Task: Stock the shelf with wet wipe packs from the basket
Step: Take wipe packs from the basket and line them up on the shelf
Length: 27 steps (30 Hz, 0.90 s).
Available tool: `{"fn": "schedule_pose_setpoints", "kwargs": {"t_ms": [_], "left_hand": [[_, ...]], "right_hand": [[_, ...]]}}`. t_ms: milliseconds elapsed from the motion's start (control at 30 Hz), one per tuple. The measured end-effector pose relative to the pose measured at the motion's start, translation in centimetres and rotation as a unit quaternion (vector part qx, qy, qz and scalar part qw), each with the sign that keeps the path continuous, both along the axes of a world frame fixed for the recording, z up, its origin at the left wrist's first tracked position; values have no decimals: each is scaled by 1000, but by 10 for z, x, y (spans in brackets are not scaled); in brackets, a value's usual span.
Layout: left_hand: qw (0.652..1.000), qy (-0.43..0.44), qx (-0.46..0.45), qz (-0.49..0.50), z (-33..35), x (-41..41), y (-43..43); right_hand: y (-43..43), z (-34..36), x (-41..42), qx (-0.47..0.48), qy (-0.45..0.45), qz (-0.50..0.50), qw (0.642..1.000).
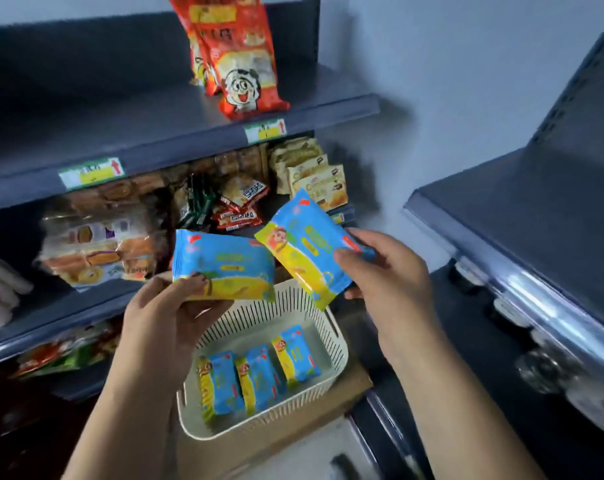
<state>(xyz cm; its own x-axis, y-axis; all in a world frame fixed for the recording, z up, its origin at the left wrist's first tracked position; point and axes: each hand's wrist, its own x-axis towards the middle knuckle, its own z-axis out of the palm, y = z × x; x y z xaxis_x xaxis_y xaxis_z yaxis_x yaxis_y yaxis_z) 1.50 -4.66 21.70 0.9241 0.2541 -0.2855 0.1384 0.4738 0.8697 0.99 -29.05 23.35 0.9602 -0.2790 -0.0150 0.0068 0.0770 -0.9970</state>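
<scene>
My left hand (162, 317) grips a blue and yellow wet wipe pack (224, 265) by its lower edge, held level above the basket. My right hand (387, 275) pinches a second wet wipe pack (307, 247), tilted, by its right end. Both packs hover in front of the grey shelf (176, 133). Below them the cream slotted basket (335, 344) rests on a cardboard box (349, 386) and holds three more wet wipe packs (259, 379) standing side by side.
Red snack bags (245, 64) stand on the upper shelf board. The shelf below carries bread packs (96, 247), dark and red snack packets (224, 206) and biscuit packs (314, 174). A second grey shelf unit (535, 202) stands at the right, with jars (549, 368) under it.
</scene>
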Motion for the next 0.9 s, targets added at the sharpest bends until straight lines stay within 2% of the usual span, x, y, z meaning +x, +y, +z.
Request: {"fn": "schedule_pose_setpoints", "kwargs": {"t_ms": [100, 200, 300, 433, 633, 733, 900], "left_hand": [[998, -45, -36, -40, 24, -11, -15], [991, -96, -28, -87, 47, -20, -37], [982, -128, -13, -135, 72, -34, -65], [961, -186, 8, -206, 101, -62, -118], [926, -228, -13, -302, 124, -123, -223], [900, -253, -24, -354, 130, -170, -282], [868, -244, -68, -427, 135, -268, -382]], "right_hand": [[-4, 29, -29, -48, -59, -25, 997], [-21, 59, -59, -115, -114, -36, 986], [-46, 86, -97, -138, -148, -80, 976], [-89, 112, -155, -151, -169, -143, 963], [-169, 138, -264, -127, -182, -243, 944], [-209, 145, -327, -150, -185, -281, 930], [-280, 150, -438, -181, -162, -347, 906]]}}
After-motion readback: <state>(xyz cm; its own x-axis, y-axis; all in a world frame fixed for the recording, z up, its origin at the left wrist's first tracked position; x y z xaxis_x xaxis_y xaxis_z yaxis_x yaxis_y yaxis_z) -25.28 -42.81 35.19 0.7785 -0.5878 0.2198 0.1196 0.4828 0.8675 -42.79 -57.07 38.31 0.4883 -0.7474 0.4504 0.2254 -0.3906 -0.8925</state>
